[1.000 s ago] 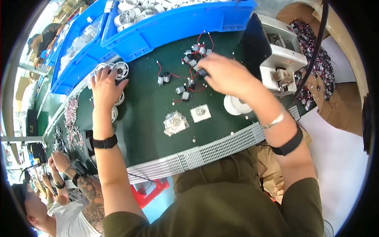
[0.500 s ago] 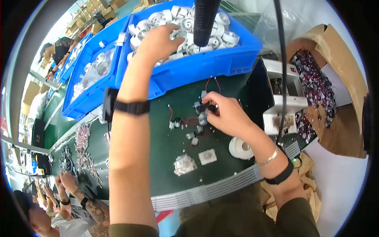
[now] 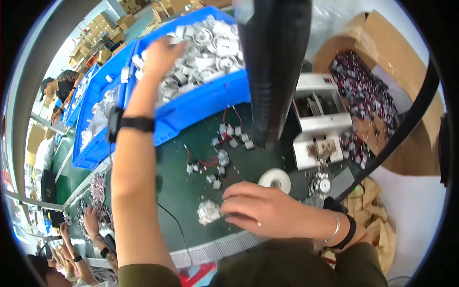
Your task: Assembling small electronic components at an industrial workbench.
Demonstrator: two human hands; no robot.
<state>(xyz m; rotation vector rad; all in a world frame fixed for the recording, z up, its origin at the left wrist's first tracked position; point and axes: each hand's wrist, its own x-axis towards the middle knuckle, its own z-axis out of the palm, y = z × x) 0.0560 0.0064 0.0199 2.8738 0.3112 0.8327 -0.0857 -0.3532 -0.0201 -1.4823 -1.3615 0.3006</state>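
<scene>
My left hand (image 3: 161, 56) reaches into a large blue bin (image 3: 205, 91) heaped with round white plastic parts (image 3: 203, 60). Its thumb stands apart from the fingers, and no part shows lifted in it. Low over the green bench mat, my right hand (image 3: 263, 208) points leftward, fingers stretched and somewhat apart. Its fingertips are beside a crumpled silvery foil packet (image 3: 209, 212); what lies beneath the palm is hidden. Just beyond that hand rests a white round disc (image 3: 275, 181). Several small grey motors (image 3: 223, 158) with red wires lie scattered between the bin and my right hand.
A thick dark cylinder (image 3: 272, 71) hangs over the bench. To its right stand a grey metal fixture (image 3: 319, 107) and a cardboard box (image 3: 397, 62) full of small wired parts. A second blue bin (image 3: 98, 103) is at left, with co-workers beyond. A black cable (image 3: 401, 129) crosses the right side.
My right hand has left the motors and come nearer, beside the foil packet. My left hand stays in the bin, a little farther left among the white parts. The whole view has shifted.
</scene>
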